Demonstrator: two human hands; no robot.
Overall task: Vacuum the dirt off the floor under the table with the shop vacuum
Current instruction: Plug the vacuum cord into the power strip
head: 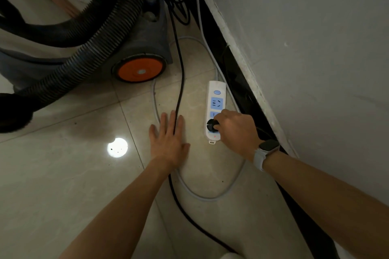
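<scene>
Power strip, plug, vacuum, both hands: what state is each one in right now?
Power strip: flat on the floor, small red light lit near its near end, upper socket free.
Black plug: seated at the strip's near socket, pinched by the right hand.
Left hand: flat on the floor, fingers straight, black cord running under it.
Shop vacuum: standing on the floor, hose draped across it.

The grey vacuum (145, 33) stands on the tiled floor (63, 174), one orange-hubbed wheel (140, 69) facing the camera. Its black ribbed hose (99, 35) loops across the body. Its black cord (181, 73) trails over the tiles, and its black plug (211, 125) sits in a white power strip (215, 99).
</scene>
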